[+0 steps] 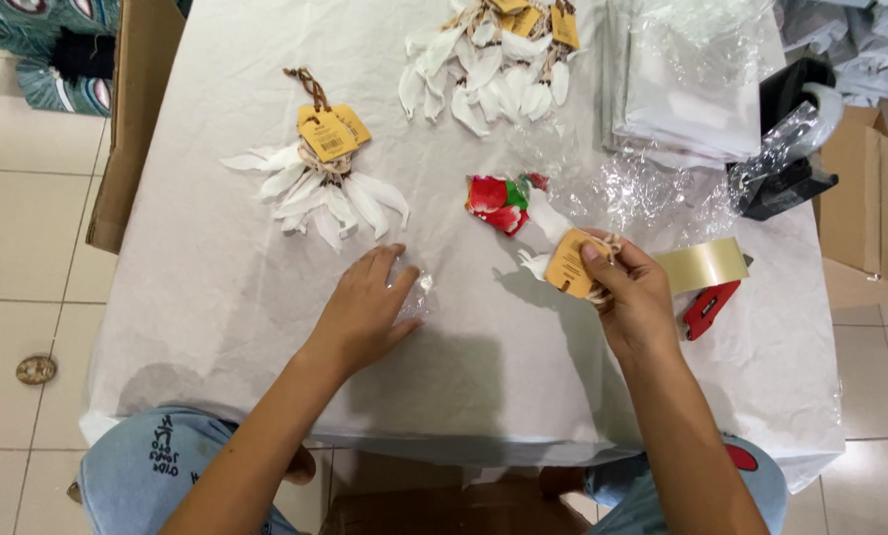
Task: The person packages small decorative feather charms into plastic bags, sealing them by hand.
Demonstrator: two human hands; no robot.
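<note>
Two bare hands work over a table covered with a crumpled white cloth [216, 297]. We see the left hand [365, 312] lying palm down on the cloth, fingers spread and loose, its fingertips resting on a small clear crinkled plastic bag [419, 294]; it presses the bag flat rather than closing around it. The right hand [634, 297] is closed in a pinch on a white feather ornament with an orange-brown card tag and twine loop [566, 260]: the thumb lies across the tag, the twine runs under the fingers, and the white feathers stick out up and to the left of the grip, toward a red and green folded scrap of glossy material [499, 203] that lies just beside them on the cloth. The ornament is held near the cloth, well to the right of the plastic bag.

Just right of the right hand sits a tape dispenser with a red handle and a wide tan roll [707, 282]. Farther up the table we see a finished white feather bundle with tags [315, 178] on the left, a larger pile of the same feather bundles [489, 64] at the top, a stack of clear plastic sleeves [677, 84], and loose cellophane [642, 193] in front of it.
</note>
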